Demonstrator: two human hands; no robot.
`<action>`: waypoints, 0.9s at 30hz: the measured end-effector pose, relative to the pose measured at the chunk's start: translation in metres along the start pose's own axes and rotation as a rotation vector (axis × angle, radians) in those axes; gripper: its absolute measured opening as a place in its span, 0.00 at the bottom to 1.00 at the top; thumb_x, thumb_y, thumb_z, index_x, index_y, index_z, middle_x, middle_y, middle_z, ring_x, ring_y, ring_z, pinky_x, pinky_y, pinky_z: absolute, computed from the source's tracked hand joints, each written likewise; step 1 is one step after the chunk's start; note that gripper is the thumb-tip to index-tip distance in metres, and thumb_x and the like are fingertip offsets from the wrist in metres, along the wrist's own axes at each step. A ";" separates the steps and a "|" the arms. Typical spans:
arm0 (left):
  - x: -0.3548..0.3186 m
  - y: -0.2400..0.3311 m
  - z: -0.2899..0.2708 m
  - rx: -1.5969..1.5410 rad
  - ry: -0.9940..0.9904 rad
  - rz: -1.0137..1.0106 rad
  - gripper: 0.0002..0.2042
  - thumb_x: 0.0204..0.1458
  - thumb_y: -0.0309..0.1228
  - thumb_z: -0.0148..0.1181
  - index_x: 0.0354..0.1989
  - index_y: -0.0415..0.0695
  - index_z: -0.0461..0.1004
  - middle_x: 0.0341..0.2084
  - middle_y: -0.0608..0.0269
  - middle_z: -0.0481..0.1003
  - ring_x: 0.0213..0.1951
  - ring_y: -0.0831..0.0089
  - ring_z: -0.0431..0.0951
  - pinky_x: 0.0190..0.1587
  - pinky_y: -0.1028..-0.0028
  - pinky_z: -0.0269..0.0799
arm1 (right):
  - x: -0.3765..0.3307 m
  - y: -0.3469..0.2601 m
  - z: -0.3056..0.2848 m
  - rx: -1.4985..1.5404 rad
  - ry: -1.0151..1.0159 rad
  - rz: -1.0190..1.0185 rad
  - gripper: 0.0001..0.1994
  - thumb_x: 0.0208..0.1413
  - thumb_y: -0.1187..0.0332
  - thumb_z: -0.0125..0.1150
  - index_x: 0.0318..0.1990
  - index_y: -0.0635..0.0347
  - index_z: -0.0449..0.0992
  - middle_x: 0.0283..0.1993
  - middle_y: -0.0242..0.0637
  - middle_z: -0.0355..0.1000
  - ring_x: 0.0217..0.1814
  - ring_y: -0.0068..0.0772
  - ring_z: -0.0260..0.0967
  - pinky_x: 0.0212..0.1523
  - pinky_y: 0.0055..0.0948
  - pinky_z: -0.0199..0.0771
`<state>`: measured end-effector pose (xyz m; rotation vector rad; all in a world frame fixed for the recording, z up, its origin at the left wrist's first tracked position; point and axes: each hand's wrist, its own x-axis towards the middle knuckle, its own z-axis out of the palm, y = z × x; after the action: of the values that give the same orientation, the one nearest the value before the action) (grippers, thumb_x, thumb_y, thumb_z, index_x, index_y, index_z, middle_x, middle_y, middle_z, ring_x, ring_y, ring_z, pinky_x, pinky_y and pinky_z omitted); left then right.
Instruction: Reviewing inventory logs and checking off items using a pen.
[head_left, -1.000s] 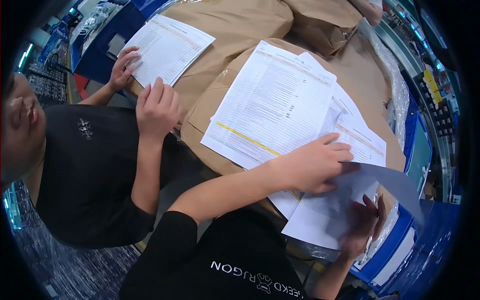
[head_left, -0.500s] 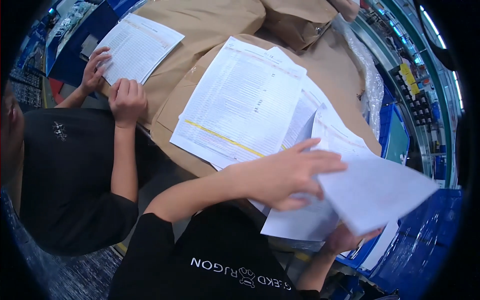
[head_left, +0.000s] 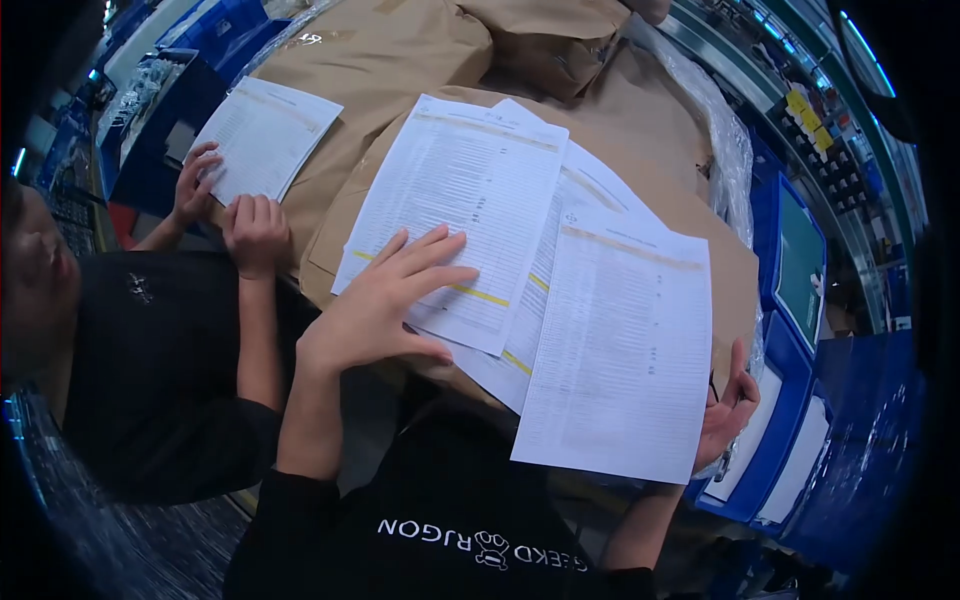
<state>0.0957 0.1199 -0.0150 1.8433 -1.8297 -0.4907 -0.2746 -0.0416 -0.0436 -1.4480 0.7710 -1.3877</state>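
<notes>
My left hand (head_left: 390,295) rests with fingers spread on a printed sheet (head_left: 480,170) that has a yellow highlighted line near its bottom. More printed sheets lie partly under it, overlapping. To the right, another printed sheet (head_left: 620,340) lies face up, its lower part reaching past the front edge of the brown paper. At that sheet's right edge is my right hand (head_left: 728,415), fingers curled and partly hidden behind the paper. A thin dark thing shows by its fingers, too small to make out.
Large brown paper-covered bundles (head_left: 390,50) lie beneath the sheets. At left, a person in black keeps both hands (head_left: 257,232) at another stack of printed sheets (head_left: 265,135). Blue bins (head_left: 790,400) stand at right, beside clear plastic wrap (head_left: 735,150); shelving runs behind.
My left hand has moved left from the right-hand sheets onto the highlighted sheet. The lifted, folded-over page at right now lies flat. My right hand has moved up to the paper's right edge.
</notes>
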 end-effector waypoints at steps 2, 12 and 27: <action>-0.001 -0.002 0.000 -0.036 0.028 0.021 0.34 0.42 0.43 0.77 0.61 0.50 0.75 0.70 0.53 0.65 0.74 0.55 0.57 0.76 0.50 0.47 | -0.002 -0.002 -0.001 -0.166 -0.004 -0.007 0.18 0.75 0.50 0.35 0.58 0.53 0.60 0.77 0.50 0.53 0.71 0.51 0.66 0.55 0.46 0.86; -0.013 -0.001 -0.012 -0.425 0.321 -0.055 0.08 0.51 0.23 0.71 0.40 0.39 0.85 0.40 0.56 0.85 0.41 0.68 0.85 0.49 0.71 0.78 | -0.001 -0.006 0.008 0.073 0.049 0.112 0.20 0.75 0.50 0.31 0.58 0.55 0.61 0.73 0.53 0.61 0.71 0.47 0.67 0.60 0.41 0.81; -0.008 0.014 -0.004 -0.443 0.248 -0.145 0.04 0.53 0.23 0.69 0.34 0.35 0.84 0.28 0.64 0.76 0.27 0.79 0.74 0.30 0.79 0.69 | -0.001 0.001 -0.001 0.039 0.054 0.099 0.17 0.75 0.54 0.33 0.54 0.59 0.60 0.70 0.58 0.64 0.69 0.42 0.68 0.64 0.38 0.76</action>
<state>0.0863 0.1281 -0.0049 1.6490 -1.3057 -0.6304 -0.2758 -0.0409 -0.0447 -1.3290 0.8344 -1.3637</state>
